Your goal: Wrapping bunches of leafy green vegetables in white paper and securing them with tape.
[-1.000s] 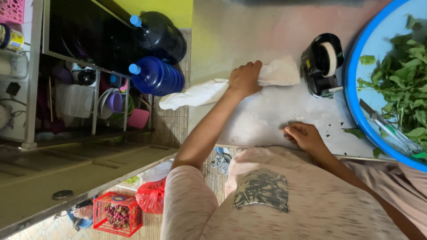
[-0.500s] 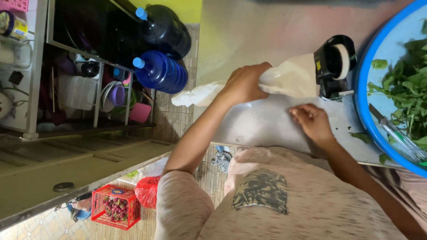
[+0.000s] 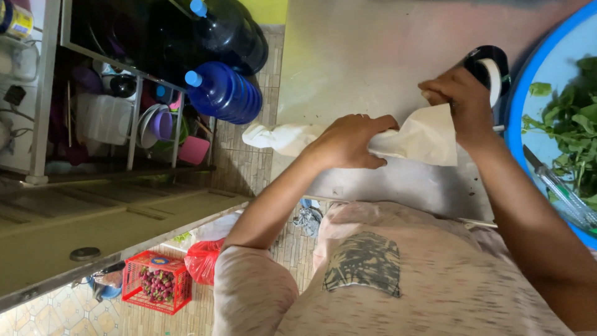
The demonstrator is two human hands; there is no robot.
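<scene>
While the left hand (image 3: 348,142) wraps its fingers tight around the bunched middle of a white bag (image 3: 429,134), the right hand (image 3: 459,99) pinches the bag's wide end with closed fingers, holding it just above the steel desk (image 3: 348,56). Behind the right hand stands a black tape dispenser (image 3: 488,65), touching or just beside it, and to the right lies a blue basin (image 3: 519,106) of greens (image 3: 572,130) with a knife (image 3: 559,190) in it. Two blue jugs (image 3: 224,93) sit on the floor left of the desk, beside a rack (image 3: 134,118).
</scene>
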